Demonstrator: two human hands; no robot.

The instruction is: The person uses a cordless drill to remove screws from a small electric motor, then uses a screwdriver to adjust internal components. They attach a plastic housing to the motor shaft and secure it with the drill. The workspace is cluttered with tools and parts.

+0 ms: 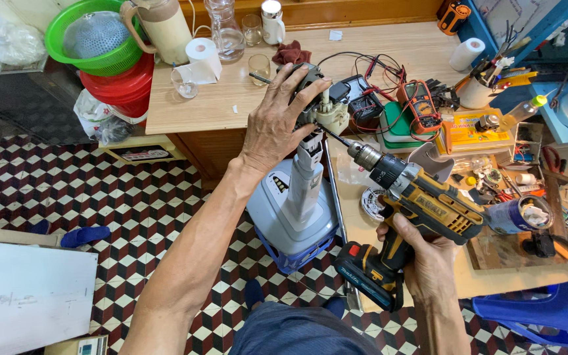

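Hand [276,125] on grey plastic motor head [317,105], right hand [422,260] gripping yellow drill [422,204]

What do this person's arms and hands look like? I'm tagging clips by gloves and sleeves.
Both are bare. The left hand has no glove, ring or watch that shows, and its forearm is uncovered all the way to the frame's lower edge, with no sleeve in view. The right hand is also gloveless, with a bare wrist; little of that forearm shows.
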